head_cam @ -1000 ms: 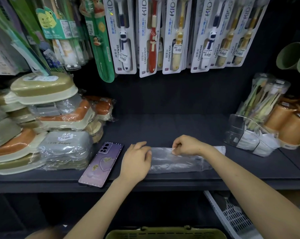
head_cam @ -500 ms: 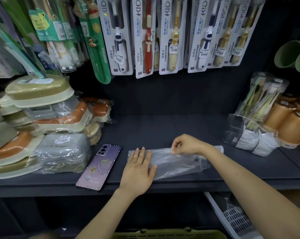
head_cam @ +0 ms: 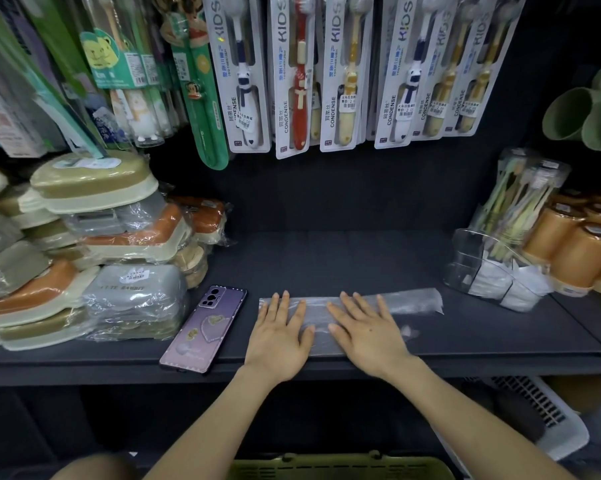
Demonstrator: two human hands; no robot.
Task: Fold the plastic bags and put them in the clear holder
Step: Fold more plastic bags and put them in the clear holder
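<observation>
We look down on a dark shelf (head_cam: 361,258) that spans the middle of the frame. At its left end is a tall pile of wrapped soap boxes (head_cam: 95,237) in olive, orange and grey. Carded kids' toothbrushes (head_cam: 299,74) hang in a row across the top.

Both bare forearms rise from the bottom edge and converge on the front of the shelf. The left hand (head_cam: 280,336) and the right hand (head_cam: 365,332) lie palm down, side by side, with their thumbs pointing toward each other and a narrow gap between them. The fingers of both are straight and slightly spread, pressing flat and gripping nothing.

Under them lies the plastic bag (head_cam: 413,301), flattened into a long clear strip along the front of the shelf. The left hand covers its left end and the right hand its middle. Its right end sticks out bare toward the right of the frame.

The clear holder (head_cam: 463,261) stands at the right of the shelf, apart from the strip's end, with white folded bags (head_cam: 493,282) inside it. Orange cups (head_cam: 569,251) are packed just beside it, and green mugs (head_cam: 583,112) hang at the upper right.

A purple phone (head_cam: 205,329) lies face down between the soap boxes and the left hand, just beside the hand, but we cannot tell whether they touch.
</observation>
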